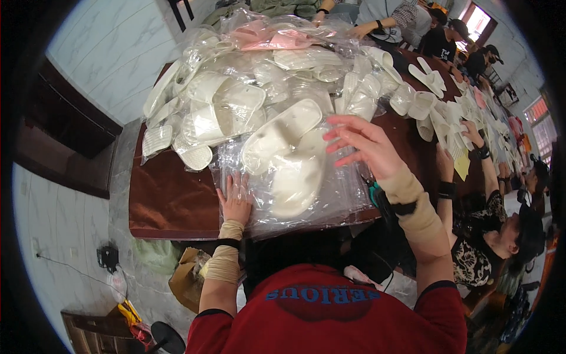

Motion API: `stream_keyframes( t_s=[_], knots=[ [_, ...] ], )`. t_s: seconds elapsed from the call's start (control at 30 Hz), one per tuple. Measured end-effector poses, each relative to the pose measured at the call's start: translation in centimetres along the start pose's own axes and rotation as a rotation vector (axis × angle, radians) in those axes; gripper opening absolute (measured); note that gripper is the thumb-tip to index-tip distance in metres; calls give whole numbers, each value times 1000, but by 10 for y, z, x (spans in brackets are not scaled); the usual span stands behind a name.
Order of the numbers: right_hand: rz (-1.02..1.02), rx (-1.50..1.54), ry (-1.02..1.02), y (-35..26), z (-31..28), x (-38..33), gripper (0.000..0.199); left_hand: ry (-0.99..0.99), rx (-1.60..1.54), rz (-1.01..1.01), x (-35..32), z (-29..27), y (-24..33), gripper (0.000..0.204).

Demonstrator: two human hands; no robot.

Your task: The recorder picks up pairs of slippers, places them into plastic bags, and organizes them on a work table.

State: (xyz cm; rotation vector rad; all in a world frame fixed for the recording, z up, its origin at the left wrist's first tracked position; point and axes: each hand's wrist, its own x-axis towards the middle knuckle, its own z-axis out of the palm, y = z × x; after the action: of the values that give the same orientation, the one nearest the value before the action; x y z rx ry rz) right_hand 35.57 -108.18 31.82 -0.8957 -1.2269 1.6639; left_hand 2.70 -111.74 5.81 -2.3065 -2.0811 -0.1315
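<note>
A pair of white slippers [296,177] lies before me on a layer of clear plastic bags [342,197] near the table's front edge. One slipper rests partly across the other, soles showing. My left hand [237,197] lies flat on the plastic to the left of the pair, fingers spread. Just right of the slippers, my right hand [367,144] is raised with its fingers apart and nothing in them. Behind the pair rises a large heap of bagged white slippers [224,106], with pink slippers [268,38] on top at the far side.
The brown table [171,203] runs off to the right, strewn with more white slippers [427,76]. Co-workers' hands [445,162] work close on my right, and another person's hands [365,29] reach in at the far side. A cardboard box [187,280] stands on the floor at left.
</note>
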Motion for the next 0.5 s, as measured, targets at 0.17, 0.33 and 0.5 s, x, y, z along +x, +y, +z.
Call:
stream_keyframes(
  t_s=[0.17, 0.33, 0.5],
  knots=[
    [-66, -694, 127, 66, -57, 68, 24, 52, -5, 41, 0, 13, -5, 49],
    [-289, -1063, 331, 80, -32, 102, 21, 51, -30, 38, -1, 12, -4, 47],
    [-343, -1179, 251, 91, -64, 116, 20, 99, -5, 53, 3, 11, -1, 45]
  ],
)
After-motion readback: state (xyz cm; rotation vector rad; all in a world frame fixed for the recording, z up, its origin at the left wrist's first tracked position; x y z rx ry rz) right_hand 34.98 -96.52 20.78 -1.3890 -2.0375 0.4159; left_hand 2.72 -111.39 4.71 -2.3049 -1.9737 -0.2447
